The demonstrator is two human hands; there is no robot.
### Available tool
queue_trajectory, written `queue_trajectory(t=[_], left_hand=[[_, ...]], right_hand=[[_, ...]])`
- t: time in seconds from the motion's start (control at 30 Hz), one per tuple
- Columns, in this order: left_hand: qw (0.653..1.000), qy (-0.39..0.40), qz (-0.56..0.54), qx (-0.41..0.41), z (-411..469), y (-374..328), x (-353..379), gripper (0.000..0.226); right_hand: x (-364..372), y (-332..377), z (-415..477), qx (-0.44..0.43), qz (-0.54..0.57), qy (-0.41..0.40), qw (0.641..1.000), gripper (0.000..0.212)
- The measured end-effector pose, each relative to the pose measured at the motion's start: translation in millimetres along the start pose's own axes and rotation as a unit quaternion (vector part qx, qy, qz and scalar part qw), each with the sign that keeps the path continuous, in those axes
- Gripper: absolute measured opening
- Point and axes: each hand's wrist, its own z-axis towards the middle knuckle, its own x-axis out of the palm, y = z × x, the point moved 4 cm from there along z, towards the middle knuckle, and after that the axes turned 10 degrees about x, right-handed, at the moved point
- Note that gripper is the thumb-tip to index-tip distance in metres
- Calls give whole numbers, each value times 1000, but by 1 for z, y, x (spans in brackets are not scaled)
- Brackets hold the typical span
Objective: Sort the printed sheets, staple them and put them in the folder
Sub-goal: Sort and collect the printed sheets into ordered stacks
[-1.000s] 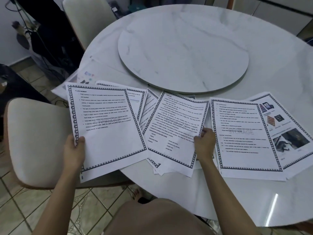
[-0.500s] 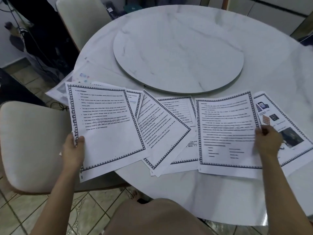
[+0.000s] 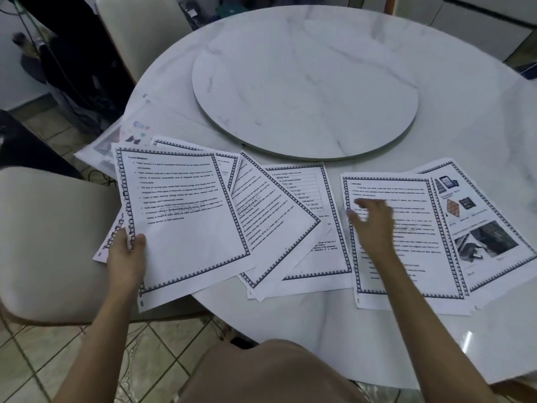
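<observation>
Lower left of frame: L hand [image 3: 126, 254] is gripping sheet [image 3: 186, 228] headed "FLASH MEMORY", thumb on top, "STORAGE" watermark | centre: more sheets [image 3: 279, 228] are lying fanned on table [image 3: 305, 324] | right: R hand [image 3: 374, 225], blurred, is hanging over text sheet [image 3: 421, 205], fingers loosely spread, holding nothing; contact unclear

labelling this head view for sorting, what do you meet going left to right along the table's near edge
chair seat, left hand, flash memory sheet, tilted sheet, sheet with number table, right hand, sheet with photos
</observation>
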Motion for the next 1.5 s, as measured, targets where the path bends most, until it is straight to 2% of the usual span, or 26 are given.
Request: queue_trajectory(t=[0.07,0.13,0.2,0.3,0.37,0.47,0.63,0.87,0.93,1.03,1.07,1.1,1.17,1.23,1.5], left_hand=[[1000,5,-1,-3,-2,2,1,16],[1000,5,-2,-4,-4,0,2,30],[1000,5,5,4,-8,-3,1,31],[1000,2,-4,11,-11,-4,-1,13],[1000,6,-14,12,-11,-2,-1,12],[1000,9,-22,6,-10,4,-1,23],[999,15,-27,8,-10,6,-1,7],[999,15,-37,14,-12,4,-5,19],[999,12,-37,5,-14,2,-5,24],[999,14,-42,3,-15,3,-7,26],[999,15,-45,1,-15,4,-7,27],[999,17,-47,-2,-15,4,-6,27],[999,20,-48,-8,-16,4,-5,26],[998,22,-51,-7,-17,2,-4,25],[997,20,-66,-25,-18,4,2,25]], right_hand=[[25,25,-11,-35,-23,63,997,51],[45,40,-20,-64,-56,96,992,65],[59,47,-27,-81,-104,112,985,73],[67,51,-31,-96,-140,109,980,70],[67,51,-30,-91,-139,109,980,67],[67,51,-28,-72,-135,116,981,67],[68,54,-27,-35,-125,123,984,69],[69,58,-23,-4,-143,159,977,73],[70,58,-21,-2,-123,177,977,64],[67,60,-23,-15,-32,199,979,20],[65,61,-24,-13,-6,205,979,12],[62,62,-25,-13,16,210,978,11],[53,62,-24,-14,52,201,978,29],[38,58,-22,-11,80,174,981,36],[-22,2,-14,65,267,118,954,27]])
